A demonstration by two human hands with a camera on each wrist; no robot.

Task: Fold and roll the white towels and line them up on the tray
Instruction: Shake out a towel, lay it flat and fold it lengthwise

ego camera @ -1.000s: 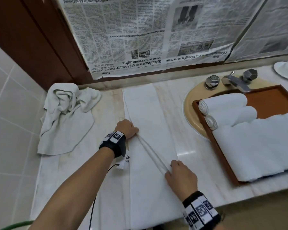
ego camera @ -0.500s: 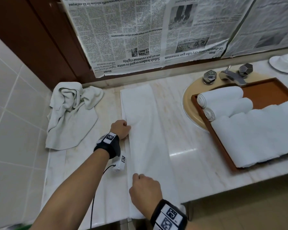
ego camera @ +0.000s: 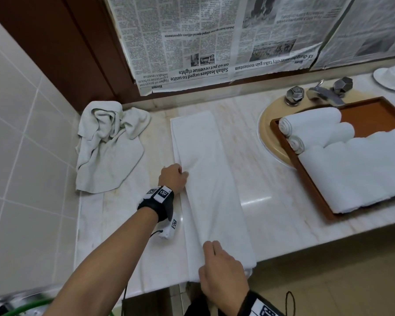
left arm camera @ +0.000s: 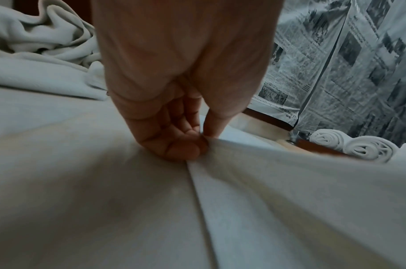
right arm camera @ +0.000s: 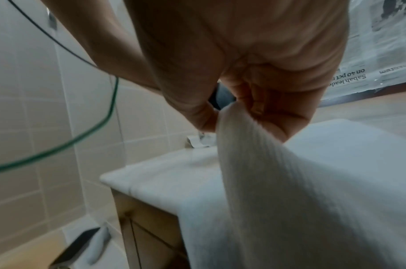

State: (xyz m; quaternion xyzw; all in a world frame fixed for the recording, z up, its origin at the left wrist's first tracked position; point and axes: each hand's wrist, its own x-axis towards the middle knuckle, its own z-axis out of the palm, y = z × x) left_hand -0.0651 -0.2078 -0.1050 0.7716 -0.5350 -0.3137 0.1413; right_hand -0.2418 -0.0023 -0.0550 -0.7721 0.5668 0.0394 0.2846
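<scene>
A long white towel (ego camera: 211, 179) lies folded lengthwise on the marble counter (ego camera: 271, 179), reaching to the front edge. My left hand (ego camera: 175, 176) pinches its left edge about halfway along; the left wrist view shows thumb and fingers (left arm camera: 185, 145) nipping the fold of the towel (left arm camera: 289, 200). My right hand (ego camera: 217, 263) grips the towel's near end at the counter's front edge, with the cloth (right arm camera: 289, 182) lifted between thumb and fingers. On the brown tray (ego camera: 379, 115) at the right lie two rolled white towels (ego camera: 310, 124) and an unrolled white one (ego camera: 363, 172).
A crumpled greyish towel (ego camera: 110, 144) lies at the counter's back left by the tiled wall. The tray sits over a beige basin (ego camera: 269, 124) with a metal tap (ego camera: 322, 92). A white dish (ego camera: 392, 76) is far right. Newspaper (ego camera: 203, 42) covers the back wall.
Both hands carried the towel's right edge over to the left, so the towel is now a narrower strip. My right hand drew back to the counter's front edge.
</scene>
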